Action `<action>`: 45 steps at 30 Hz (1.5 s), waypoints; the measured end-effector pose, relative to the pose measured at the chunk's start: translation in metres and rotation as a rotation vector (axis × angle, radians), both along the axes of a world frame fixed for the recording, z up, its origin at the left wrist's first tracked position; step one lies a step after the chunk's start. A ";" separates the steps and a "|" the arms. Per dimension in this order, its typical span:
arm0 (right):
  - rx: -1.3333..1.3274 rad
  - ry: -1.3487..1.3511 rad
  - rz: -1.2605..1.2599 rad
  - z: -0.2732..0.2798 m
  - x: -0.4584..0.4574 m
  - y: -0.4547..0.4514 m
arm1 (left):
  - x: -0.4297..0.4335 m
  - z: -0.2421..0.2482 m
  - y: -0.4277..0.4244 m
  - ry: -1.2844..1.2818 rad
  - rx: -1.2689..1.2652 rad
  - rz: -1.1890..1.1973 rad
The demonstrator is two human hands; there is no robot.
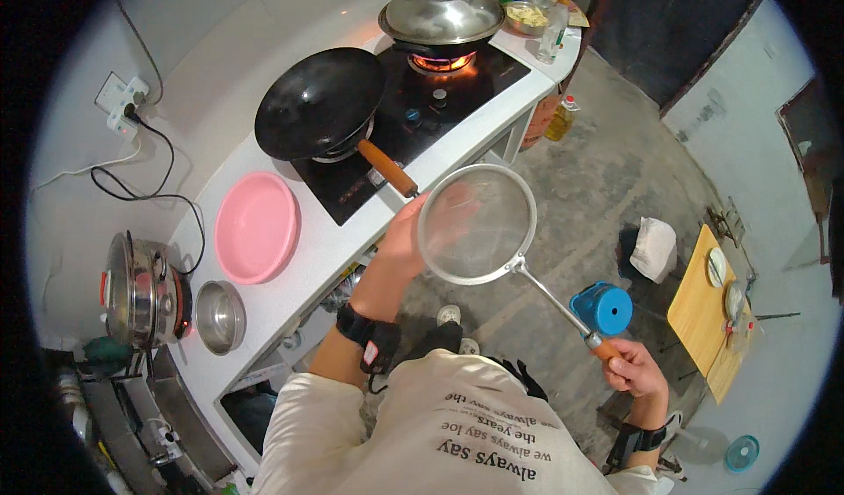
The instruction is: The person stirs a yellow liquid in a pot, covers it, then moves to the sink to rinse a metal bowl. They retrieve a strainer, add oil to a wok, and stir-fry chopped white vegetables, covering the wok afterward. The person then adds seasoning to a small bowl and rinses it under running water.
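Observation:
My right hand [634,371] grips the orange handle of a round fine-mesh strainer [478,224], held out over the floor in front of me. Behind the mesh is my left hand [448,215], palm up with fingers spread, partly seen through the wires; whether it touches the strainer I cannot tell. Just beyond that hand, the wooden handle of a black wok [320,102] points toward me. The wok sits on the near burner of a black gas cooktop [488,86]. On the far burner, over a lit flame, stands a wok with a domed metal lid [445,13].
A pink plastic basin [256,226], a steel bowl [221,317] and a lidded electric pot [142,290] stand on the white counter [310,244]. At right are a blue stool [605,308] and a wooden board [702,297]. A bowl of pale food [526,17] is by the far burner.

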State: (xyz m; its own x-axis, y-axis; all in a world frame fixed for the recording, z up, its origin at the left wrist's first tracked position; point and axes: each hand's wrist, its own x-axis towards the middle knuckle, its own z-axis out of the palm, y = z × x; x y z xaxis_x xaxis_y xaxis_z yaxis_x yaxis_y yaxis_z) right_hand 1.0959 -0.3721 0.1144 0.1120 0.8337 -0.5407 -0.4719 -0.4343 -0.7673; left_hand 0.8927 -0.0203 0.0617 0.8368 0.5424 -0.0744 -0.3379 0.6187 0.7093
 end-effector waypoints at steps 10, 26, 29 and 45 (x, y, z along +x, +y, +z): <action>-0.024 0.065 -0.024 -0.004 -0.008 0.000 | 0.021 -0.015 0.019 -0.285 -0.213 -0.203; -0.009 0.102 -0.039 -0.003 0.006 0.013 | 0.017 -0.043 0.034 -0.071 0.012 -0.178; -0.014 0.109 -0.030 -0.004 0.008 0.017 | 0.032 -0.030 0.034 -0.046 0.026 -0.140; -0.001 0.078 0.007 -0.010 0.009 0.025 | 0.039 -0.025 0.035 -0.117 0.095 -0.239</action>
